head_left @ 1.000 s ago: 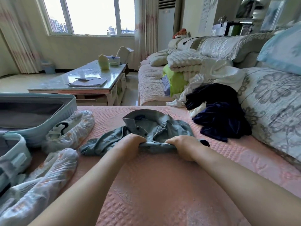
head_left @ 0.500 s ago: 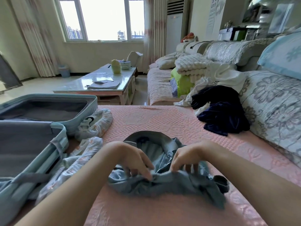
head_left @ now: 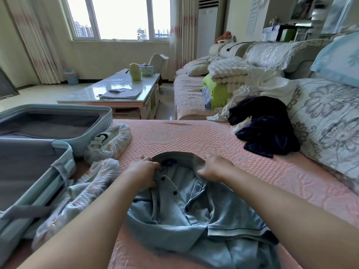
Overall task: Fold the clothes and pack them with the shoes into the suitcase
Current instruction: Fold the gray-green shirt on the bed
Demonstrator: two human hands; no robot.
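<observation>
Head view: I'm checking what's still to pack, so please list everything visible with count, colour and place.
shirt: one, light blue, crumpled on the pink cover, near centre
suitcase: one, pale blue, open, left
covered shoes: two, whitish in clear covers, between suitcase and shirt
dark clothes: one heap, navy, right side of the cover
white garment: one, white, behind the dark clothes
pink cover: one, pink, under the shirt
coffee table: one, pale glossy top, beyond the suitcase
blankets: one stack, white over lime green, far right
bin: one, blue, far floor, left
left hand: fingers grip the shirt's collar
right hand: fingers grip the collar's other side
</observation>
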